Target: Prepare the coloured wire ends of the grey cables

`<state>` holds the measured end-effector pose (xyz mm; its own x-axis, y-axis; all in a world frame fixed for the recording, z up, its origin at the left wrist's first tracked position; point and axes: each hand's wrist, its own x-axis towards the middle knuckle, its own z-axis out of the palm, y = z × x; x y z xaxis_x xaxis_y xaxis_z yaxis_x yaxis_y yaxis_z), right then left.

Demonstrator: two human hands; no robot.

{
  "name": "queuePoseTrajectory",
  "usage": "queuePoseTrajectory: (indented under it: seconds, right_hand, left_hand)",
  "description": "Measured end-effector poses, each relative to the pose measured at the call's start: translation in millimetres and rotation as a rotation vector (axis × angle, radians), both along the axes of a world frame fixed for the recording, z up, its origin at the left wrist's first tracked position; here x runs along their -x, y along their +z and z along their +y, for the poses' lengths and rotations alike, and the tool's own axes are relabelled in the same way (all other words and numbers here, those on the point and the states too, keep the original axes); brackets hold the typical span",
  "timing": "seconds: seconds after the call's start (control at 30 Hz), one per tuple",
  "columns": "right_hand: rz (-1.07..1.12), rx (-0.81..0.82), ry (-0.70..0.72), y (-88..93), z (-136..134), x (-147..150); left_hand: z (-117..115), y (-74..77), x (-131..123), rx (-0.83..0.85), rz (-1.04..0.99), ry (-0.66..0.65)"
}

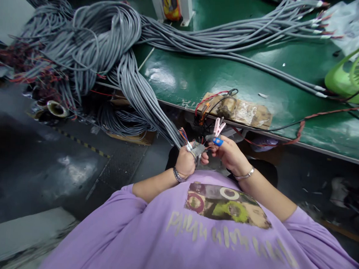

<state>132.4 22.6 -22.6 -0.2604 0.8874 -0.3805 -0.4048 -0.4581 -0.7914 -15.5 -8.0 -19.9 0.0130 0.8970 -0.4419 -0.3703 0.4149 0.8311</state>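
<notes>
My left hand [186, 161] is closed around the end of a grey cable, with grey wrapping on its thumb. Orange and blue wires [183, 134] fan out above that fist. Thin bare-looking wires [208, 147] stretch between the hands. My right hand [231, 155] is closed in a pinch at these wires; a blue band [218, 141] and grey wrapping are on its fingers. Just beyond its fingertips, a pink clip [218, 127] stands at the bench edge; I cannot tell whether the hand touches it. A bundle of grey cables [144, 94] runs down from the bench to my left hand.
The green bench [176, 76] carries a large coiled heap of grey cables [103, 34] and more laid to the right. A taped cardboard piece [243, 111] with red and black leads lies at its edge. A green fan [351, 73] is at right. Coiled cable [122, 121] sits below.
</notes>
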Motion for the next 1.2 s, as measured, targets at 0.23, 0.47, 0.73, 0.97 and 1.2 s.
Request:
queuePoseTrajectory:
  seconds: [0.23,0.47,0.73,0.97,1.2]
  right_hand:
    - [-0.085,-0.004,0.067,4.1,5.1,2.4]
    - [-0.221,-0.217,-0.025,5.1,-4.9,4.4]
    - [-0.135,-0.06,-0.197,-5.1,-0.2,-11.0]
    - [0.077,0.055,0.02,3.5,22.9,-11.9]
    - [-0.146,-0.272,-0.221,7.0,28.6,4.5]
  left_hand:
    - [-3.8,-3.0,0.2,-0.045,0.018,-0.054]
    - [-0.9,-3.8,-0.3,-0.006,0.028,0.003]
    - [0.9,5.7,0.9,0.038,-0.006,0.012]
    - [0.7,18.9,0.1,0.016,-0.054,-0.106]
    - [14.6,31.5,-1.0,0.036,-0.083,-0.198]
